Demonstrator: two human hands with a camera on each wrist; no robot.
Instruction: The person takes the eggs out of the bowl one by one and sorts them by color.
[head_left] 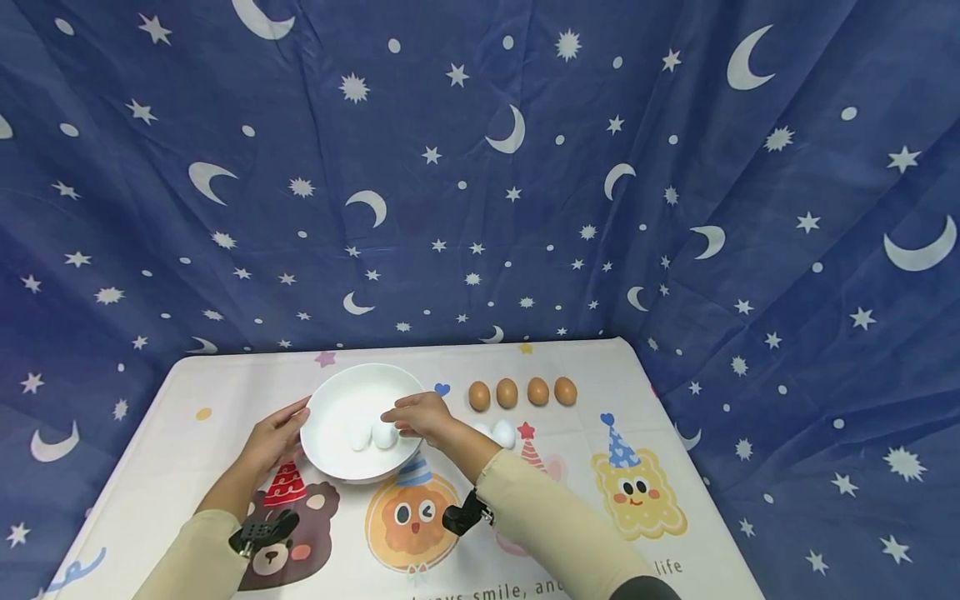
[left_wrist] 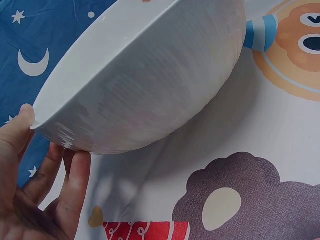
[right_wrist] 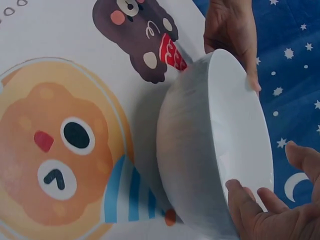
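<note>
A white bowl (head_left: 341, 396) rests on the table, with two white eggs (head_left: 385, 435) inside near its front side. My left hand (head_left: 272, 437) holds the bowl's left rim; in the left wrist view the thumb lies on the edge and the fingers support the outer wall from below. Over the right part of the bowl, my right hand (head_left: 423, 414) reaches in, fingertips just above the right-hand egg. From the right wrist view, the right fingers (right_wrist: 245, 205) and thumb are spread apart with nothing seen between them. The bowl's wall hides the eggs there.
Several brown eggs (head_left: 507, 393) stand in a row to the right of the bowl. In front of them lie two more white eggs (head_left: 504, 434), one partly covered by the right forearm. A cartoon-printed cloth (head_left: 600, 542) covers the table; a blue star-patterned curtain (head_left: 450, 208) hangs behind.
</note>
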